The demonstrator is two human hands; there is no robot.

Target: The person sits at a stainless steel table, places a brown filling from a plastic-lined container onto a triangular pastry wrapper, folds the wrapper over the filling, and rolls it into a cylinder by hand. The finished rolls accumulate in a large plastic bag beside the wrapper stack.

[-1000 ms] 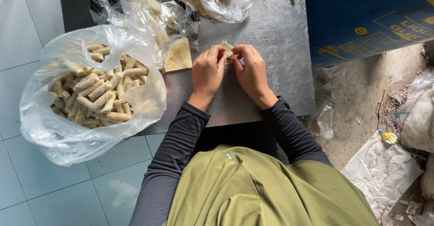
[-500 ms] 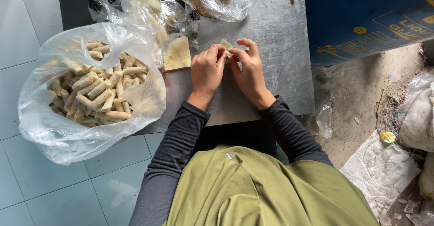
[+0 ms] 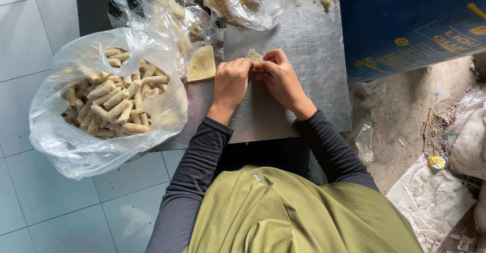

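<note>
Wrapper (image 3: 254, 56) lying on the steel table (image 3: 304, 45), just right of the bag of finished rolls (image 3: 109, 103); we are pinching it with left hand (image 3: 230, 81) and right hand (image 3: 283, 78). Rolling tight and even, we judge, keeps filling in.

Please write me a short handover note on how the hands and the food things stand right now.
Left hand and right hand: side by side on the metal tabletop, both pinching one pale wrapper piece, only partly rolled.
Stack of flat wrappers: just left of the left hand.
Clear bag at the left table edge: holds many finished rolls.
More clear bags lie at the far edge; their contents are unclear.
Done: the pile of rolls.
Left: the piece in hand and the wrapper stack.
</note>
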